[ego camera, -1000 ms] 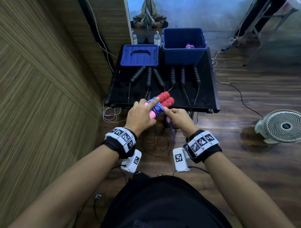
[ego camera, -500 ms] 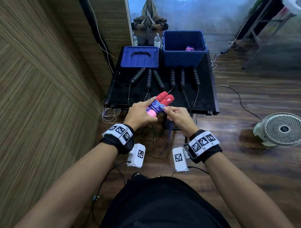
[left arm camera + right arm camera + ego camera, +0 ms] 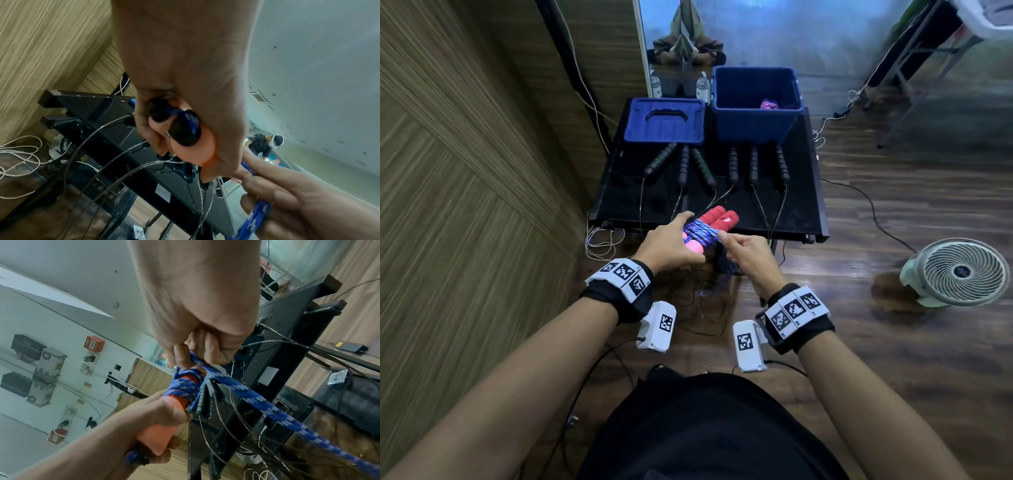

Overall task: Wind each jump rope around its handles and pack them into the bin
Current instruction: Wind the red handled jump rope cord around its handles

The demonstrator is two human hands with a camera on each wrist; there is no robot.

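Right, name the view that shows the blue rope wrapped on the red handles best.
Right wrist: the blue rope fills it close up, coils distinct around the red handles. The head view shows the whole bundle, small. The left wrist view shows only the handle ends and a blurred strand.

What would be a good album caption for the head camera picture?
Left hand grips red handles while right hand winds blue rope around them.

The blue-and-white braided cloth rope (image 3: 244, 394) looked rough around the matt red foam handles (image 3: 717, 219). The blue plastic bin (image 3: 755, 121) stood smooth on the glossy black tabletop (image 3: 801, 205).
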